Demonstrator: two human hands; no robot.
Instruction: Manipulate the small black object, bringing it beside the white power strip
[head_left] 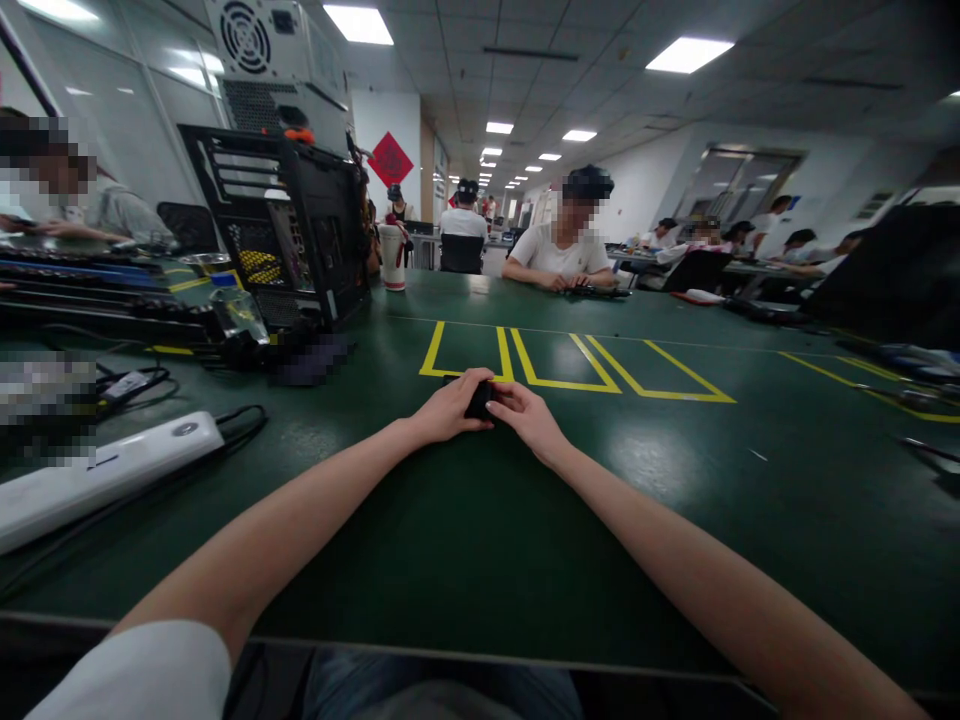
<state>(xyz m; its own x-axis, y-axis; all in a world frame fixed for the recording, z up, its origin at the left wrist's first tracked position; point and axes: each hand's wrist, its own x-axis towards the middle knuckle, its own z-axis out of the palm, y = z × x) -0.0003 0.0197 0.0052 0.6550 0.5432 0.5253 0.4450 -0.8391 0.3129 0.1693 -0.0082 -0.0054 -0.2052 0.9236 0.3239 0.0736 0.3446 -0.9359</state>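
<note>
A small black object (pixel 478 401) is held between my two hands, low over the green table (pixel 480 540), near the front edge of the yellow tape outlines (pixel 566 385). My left hand (pixel 452 408) wraps round its left side, with the fingers over the top and the thumb below. From the right, my right hand (pixel 529 415) pinches the object with its fingertips. What exactly the object is cannot be made out, as the fingers cover much of it.
An open black computer case (pixel 307 230) stands at the back left, beside a paper cup (pixel 393 257). A white power strip (pixel 112 470) with cables lies at the left. Across the table sits a person (pixel 562 250) handling a dark item. Tools lie at the far right.
</note>
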